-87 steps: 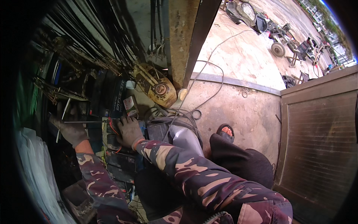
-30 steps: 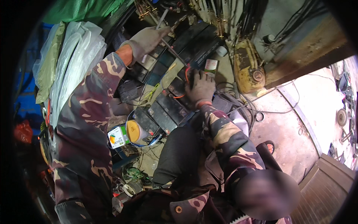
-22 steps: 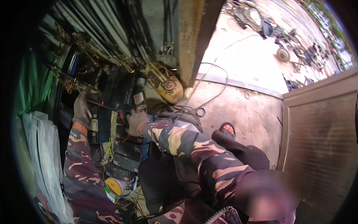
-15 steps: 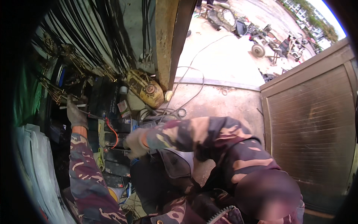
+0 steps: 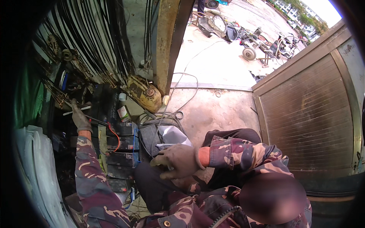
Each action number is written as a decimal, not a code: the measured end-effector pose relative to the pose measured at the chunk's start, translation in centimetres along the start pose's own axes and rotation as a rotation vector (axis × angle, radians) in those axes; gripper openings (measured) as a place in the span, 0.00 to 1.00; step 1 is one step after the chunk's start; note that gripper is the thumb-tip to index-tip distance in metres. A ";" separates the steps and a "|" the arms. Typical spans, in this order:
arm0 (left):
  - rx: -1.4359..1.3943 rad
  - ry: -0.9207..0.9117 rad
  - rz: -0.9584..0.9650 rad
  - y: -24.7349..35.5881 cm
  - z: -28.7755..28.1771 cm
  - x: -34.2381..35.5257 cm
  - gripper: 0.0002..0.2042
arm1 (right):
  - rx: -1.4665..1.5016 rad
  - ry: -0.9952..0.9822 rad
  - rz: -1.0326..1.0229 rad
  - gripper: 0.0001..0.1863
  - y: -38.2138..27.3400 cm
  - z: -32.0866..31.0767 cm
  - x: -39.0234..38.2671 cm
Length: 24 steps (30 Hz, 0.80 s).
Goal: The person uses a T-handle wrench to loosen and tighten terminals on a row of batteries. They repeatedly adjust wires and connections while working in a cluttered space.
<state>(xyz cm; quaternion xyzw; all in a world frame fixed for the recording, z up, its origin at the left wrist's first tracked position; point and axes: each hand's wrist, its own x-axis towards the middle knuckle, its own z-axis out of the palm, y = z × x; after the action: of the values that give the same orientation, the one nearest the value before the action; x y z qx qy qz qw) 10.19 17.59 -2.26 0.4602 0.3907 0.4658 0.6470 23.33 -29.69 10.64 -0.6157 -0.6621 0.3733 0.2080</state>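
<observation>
My left hand [image 5: 81,120], in a dull grey-brown glove, reaches into the dark clutter at the left. Its fingers are curled around a thin white stick [image 5: 87,108], which shows on both sides of them; the fingertips are partly lost in shadow. Below it, a black cable with a red wire [image 5: 115,136] runs over a stack of black box-shaped batteries [image 5: 122,159]. My right hand [image 5: 175,161], in a similar glove, hovers over my knee with its fingers apart and nothing in them. Just beyond it lies a crumpled white sheet [image 5: 175,135].
A dirty yellow tank [image 5: 146,94] stands by the door post. Black cables [image 5: 88,41] hang on the wall. A small carton [image 5: 123,113] sits near the batteries. Clear plastic sheeting [image 5: 38,167] is at far left, a brown door [image 5: 308,106] at right. Scrap parts [image 5: 249,53] lie outside.
My right hand has drawn back from the batteries toward my knee, uncovering the white sheet. The left hand stays by the white stick. The whole view has shifted slightly.
</observation>
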 end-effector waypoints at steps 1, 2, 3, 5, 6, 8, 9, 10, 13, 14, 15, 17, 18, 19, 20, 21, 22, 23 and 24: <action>0.002 -0.010 -0.007 0.0 0.0 -0.1 0.26 | 0.011 0.004 0.016 0.24 0.7 -0.1 -0.1; 0.063 -0.045 0.027 0.0 0.0 -0.3 0.26 | 0.013 -0.011 0.047 0.23 1.6 -0.2 -0.3; 0.106 -0.067 0.058 0.1 0.1 -0.6 0.26 | 0.042 -0.080 0.106 0.25 3.1 -0.9 -0.5; 0.095 -0.100 0.092 0.4 0.6 -1.3 0.26 | 0.023 -0.081 0.258 0.31 6.2 -2.7 -0.9; 0.047 -0.112 0.087 0.5 1.0 -1.7 0.25 | -0.073 -0.038 0.308 0.33 8.0 -4.2 -1.2; 0.063 -0.122 0.073 1.1 1.2 -2.7 0.25 | -0.154 0.132 0.355 0.37 11.5 -8.3 -2.4; 0.107 -0.122 0.075 1.5 1.5 -2.9 0.25 | -0.124 0.270 0.427 0.40 13.1 -11.0 -3.2; 0.122 -0.132 0.075 1.8 1.8 -3.0 0.26 | 0.037 0.539 0.478 0.42 14.5 -13.6 -3.7; 0.122 -0.066 0.037 2.5 2.6 -3.2 0.26 | 0.998 1.325 0.254 0.39 16.3 -19.8 -5.8; 0.098 -0.083 0.040 2.5 2.8 -3.4 0.27 | 1.326 1.548 0.240 0.36 15.9 -20.6 -6.4; 0.070 -0.073 0.062 2.5 3.3 -3.4 0.27 | 1.139 1.444 0.238 0.30 15.0 -19.8 -6.0; 0.040 -0.034 0.093 2.3 4.0 -3.7 0.28 | 0.855 1.019 0.206 0.25 12.2 -16.8 -4.4; 0.031 -0.005 0.113 2.1 4.3 -4.0 0.29 | 0.699 0.711 0.020 0.25 10.5 -15.3 -3.5; 0.021 0.002 0.133 2.1 4.8 -4.2 0.30 | 0.692 0.583 0.061 0.24 8.7 -12.8 -2.3; 0.056 0.029 0.122 2.1 5.1 -4.4 0.31 | 0.294 0.556 -0.019 0.28 6.9 -10.3 -1.8; 0.088 0.040 0.115 2.1 5.3 -4.7 0.32 | 0.142 0.569 -0.140 0.25 5.1 -8.1 -1.3; 0.119 0.051 0.109 2.2 5.5 -4.9 0.33 | 0.038 0.473 -0.179 0.24 3.9 -6.8 -1.4; 0.139 0.027 0.116 2.3 5.6 -5.1 0.35 | -0.239 0.396 -0.187 0.24 2.8 -5.4 -1.2; 0.113 0.032 0.116 2.3 5.9 -5.1 0.36 | -0.147 0.288 -0.195 0.26 2.1 -4.6 -1.1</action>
<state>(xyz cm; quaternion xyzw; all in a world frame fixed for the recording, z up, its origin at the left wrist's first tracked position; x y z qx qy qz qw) 13.75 11.62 1.95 0.5104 0.3993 0.4867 0.5857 28.23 -29.70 12.18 -0.6092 -0.7075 0.2099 0.2902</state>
